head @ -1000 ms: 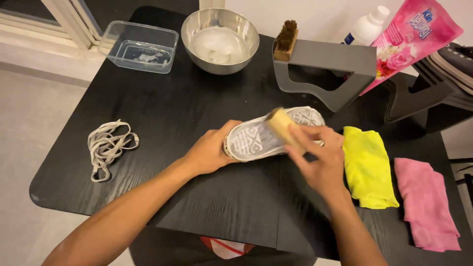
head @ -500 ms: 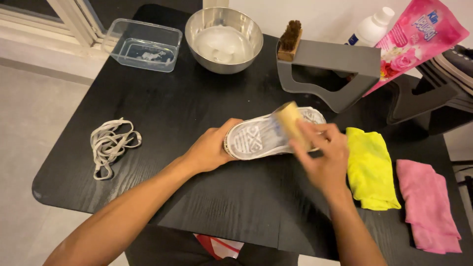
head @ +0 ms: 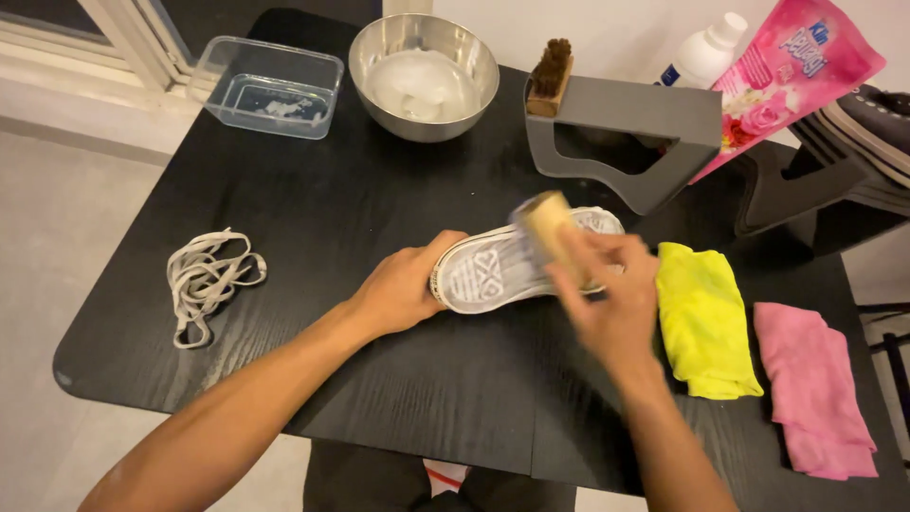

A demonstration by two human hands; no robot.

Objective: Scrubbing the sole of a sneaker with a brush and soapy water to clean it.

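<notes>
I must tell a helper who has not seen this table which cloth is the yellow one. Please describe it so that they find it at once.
On the black wooden table, look at the side of the person's right hand, which holds a tan wooden brush over the white sneaker. Two folded cloths lie there. The bright yellow cloth is nearer the sneaker; the pink cloth lies nearer the table's edge.

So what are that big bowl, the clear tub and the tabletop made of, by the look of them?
The bowl looks like steel: silvery, with bright reflections on its rim. The tub seems to be clear plastic: see-through walls and soft rounded corners. The table looks like wood or wood veneer with a matt black finish: fine grain lines run across it.
</notes>
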